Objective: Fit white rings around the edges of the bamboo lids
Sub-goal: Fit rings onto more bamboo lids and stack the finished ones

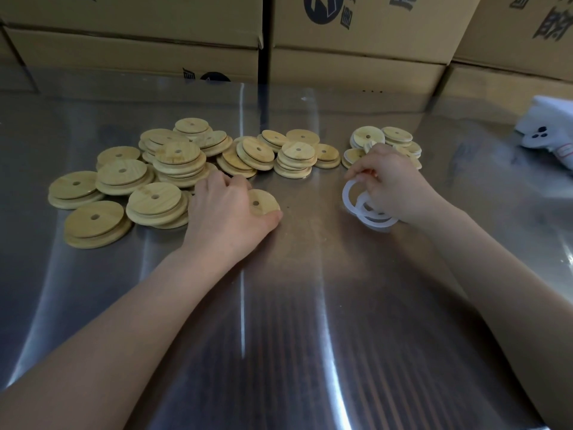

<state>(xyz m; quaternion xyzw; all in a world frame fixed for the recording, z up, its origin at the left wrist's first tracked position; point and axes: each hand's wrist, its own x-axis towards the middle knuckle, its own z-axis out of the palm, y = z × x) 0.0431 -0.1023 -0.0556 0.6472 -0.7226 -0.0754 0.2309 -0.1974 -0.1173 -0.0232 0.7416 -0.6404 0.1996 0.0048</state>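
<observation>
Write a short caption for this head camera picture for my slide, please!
Left hand grips a bamboo lid while right hand lifts white rings above a steel table.

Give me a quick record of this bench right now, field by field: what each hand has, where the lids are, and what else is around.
left hand: grips one bamboo lid flat on the metal table
right hand: holds white rings, several looped together
plain lids: loose heap, left and centre
small lid pile: behind right hand, white showing at edges
backdrop: cardboard boxes
far right: white glove
</observation>
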